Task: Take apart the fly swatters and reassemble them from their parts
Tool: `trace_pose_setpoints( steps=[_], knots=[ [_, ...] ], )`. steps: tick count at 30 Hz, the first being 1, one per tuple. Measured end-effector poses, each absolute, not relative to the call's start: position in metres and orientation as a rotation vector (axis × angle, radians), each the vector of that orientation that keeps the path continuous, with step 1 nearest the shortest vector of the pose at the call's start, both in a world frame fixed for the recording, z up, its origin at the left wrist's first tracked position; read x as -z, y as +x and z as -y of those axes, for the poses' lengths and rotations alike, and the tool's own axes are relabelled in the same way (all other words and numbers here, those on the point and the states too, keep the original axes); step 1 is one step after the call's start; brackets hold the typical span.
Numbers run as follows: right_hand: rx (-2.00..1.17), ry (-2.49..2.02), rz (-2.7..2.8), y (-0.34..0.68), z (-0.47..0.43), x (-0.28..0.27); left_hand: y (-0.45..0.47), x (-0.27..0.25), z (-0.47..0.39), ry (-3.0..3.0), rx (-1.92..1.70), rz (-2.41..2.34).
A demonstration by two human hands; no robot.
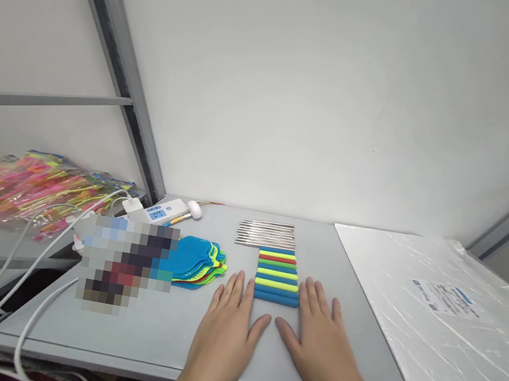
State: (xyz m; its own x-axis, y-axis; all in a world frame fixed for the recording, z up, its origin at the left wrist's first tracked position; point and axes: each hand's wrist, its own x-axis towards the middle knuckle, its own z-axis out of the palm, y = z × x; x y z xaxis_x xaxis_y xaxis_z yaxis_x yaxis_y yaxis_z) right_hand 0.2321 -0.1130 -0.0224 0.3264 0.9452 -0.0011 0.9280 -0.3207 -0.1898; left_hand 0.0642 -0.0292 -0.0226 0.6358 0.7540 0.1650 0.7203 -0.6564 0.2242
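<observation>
My left hand (225,333) lies flat, palm down, on the grey table, its fingers stretched forward beside a row of coloured tube-shaped handles (277,274). On the other side of that row rests my right hand (320,343), also flat with fingers apart and nothing held. Its fingertips are close to the right ends of the handles; contact is hard to tell. The handles are blue, yellow, green and red, lined up parallel. Just behind them lie several thin metal rods (265,234) side by side. Left of my left hand sits a stack of perforated fly swatter heads (196,259), blue on top.
White power strip (163,210) and white mouse (194,209) stand at the back left. White cables (15,279) hang over the left edge. Plastic-wrapped colourful items (28,190) pile up farther left. A white plastic sheet (439,315) with a label covers the right side. One area is pixelated.
</observation>
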Motion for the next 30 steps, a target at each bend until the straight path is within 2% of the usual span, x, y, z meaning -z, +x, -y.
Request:
trace_pose_setpoints(
  steps=[30],
  knots=[
    [-0.05,-2.319,1.736,0.263,0.145,0.028,0.053,0.015,0.034,2.692,-0.367,-1.168]
  ],
)
